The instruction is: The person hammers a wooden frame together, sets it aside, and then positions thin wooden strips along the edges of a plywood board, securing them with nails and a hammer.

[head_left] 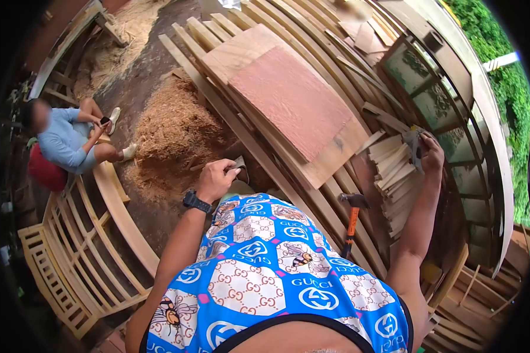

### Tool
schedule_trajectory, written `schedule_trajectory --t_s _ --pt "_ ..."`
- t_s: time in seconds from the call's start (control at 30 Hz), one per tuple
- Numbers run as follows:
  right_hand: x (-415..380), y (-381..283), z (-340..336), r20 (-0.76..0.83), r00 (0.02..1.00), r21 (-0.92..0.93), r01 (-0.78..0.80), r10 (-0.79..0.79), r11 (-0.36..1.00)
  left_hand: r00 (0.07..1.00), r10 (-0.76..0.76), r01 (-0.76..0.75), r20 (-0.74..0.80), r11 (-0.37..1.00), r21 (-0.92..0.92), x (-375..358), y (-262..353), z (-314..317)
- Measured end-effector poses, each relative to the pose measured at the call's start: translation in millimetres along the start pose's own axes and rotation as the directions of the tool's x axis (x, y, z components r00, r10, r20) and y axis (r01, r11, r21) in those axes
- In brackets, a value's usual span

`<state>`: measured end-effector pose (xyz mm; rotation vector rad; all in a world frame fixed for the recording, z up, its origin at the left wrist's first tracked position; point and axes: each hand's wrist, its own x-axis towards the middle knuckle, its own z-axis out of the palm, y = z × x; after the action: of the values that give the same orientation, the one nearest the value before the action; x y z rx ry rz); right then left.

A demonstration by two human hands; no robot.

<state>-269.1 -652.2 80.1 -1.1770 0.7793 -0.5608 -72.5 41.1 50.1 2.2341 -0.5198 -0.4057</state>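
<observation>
My left hand (215, 180), with a dark watch on its wrist, is closed above the dark ground beside the stacked boards. Its fingers are pinched together near a small pale flat piece (239, 162); whether they grip it is too small to tell. My right hand (432, 154) reaches out to the right, its fingers closed on a crumpled, greyish see-through plastic bag (417, 152). That bag is just above a row of short wooden pieces (393, 166). What is inside it cannot be made out.
A reddish board (294, 97) lies on a plywood sheet (348, 144) over long timber. A hammer (353, 219) with an orange handle rests close to my body. Sawdust (174, 126) is heaped ahead. At left, a seated person (70, 138) holds a phone behind a slatted wooden frame (94, 235).
</observation>
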Motion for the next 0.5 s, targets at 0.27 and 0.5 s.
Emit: schedule_trajectory --t_s 0.27,0.5 --pt "-37 43 215 0.859 0.493 -0.48 0.869 -0.138 0.117 0.999 0.002 0.0 -0.048 0.999 0.054 -3 -21 21" --pt "-16 101 320 0.691 0.677 -0.411 0.082 0.251 0.908 0.957 -0.078 0.081 -0.28 0.997 0.0 -44 -27 14"
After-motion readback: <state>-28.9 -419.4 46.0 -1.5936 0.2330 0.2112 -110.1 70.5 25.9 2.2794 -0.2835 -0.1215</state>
